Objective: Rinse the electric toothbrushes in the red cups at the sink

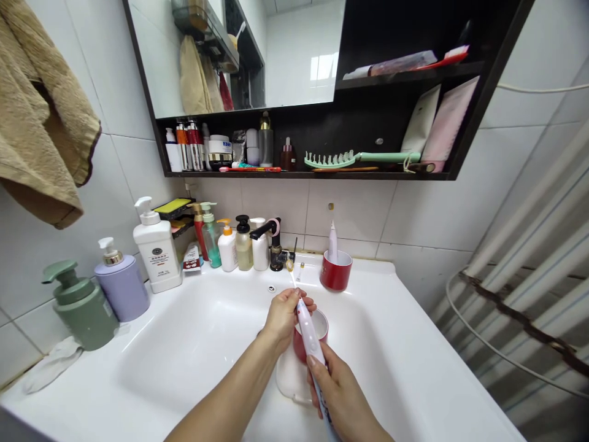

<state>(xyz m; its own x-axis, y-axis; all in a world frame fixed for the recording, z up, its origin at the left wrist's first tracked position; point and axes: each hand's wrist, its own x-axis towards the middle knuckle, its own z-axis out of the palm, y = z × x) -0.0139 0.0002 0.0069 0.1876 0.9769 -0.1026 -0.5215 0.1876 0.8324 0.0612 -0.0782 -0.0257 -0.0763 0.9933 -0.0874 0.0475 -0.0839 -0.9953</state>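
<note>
My right hand (338, 390) is wrapped around the pale lilac handle of an electric toothbrush (309, 331), which slants up and away over the sink. At its upper end, my left hand (286, 312) closes its fingers around the thin white neck, whose tip pokes out beyond them. Below the toothbrush stands a red cup (300, 348) with a white inside, partly covered by it and my hands. Under that cup, a white flat-looking object (288, 380) lies in the sink; what it is I cannot tell.
A black faucet (275, 245) rises behind the white sink (193, 356). On the right ledge, a second red cup (335, 273) holds an upright pale brush-like device (332, 242). Several pump bottles (156, 252) line the left and back. A dark mirror cabinet (294, 175) overhangs the basin.
</note>
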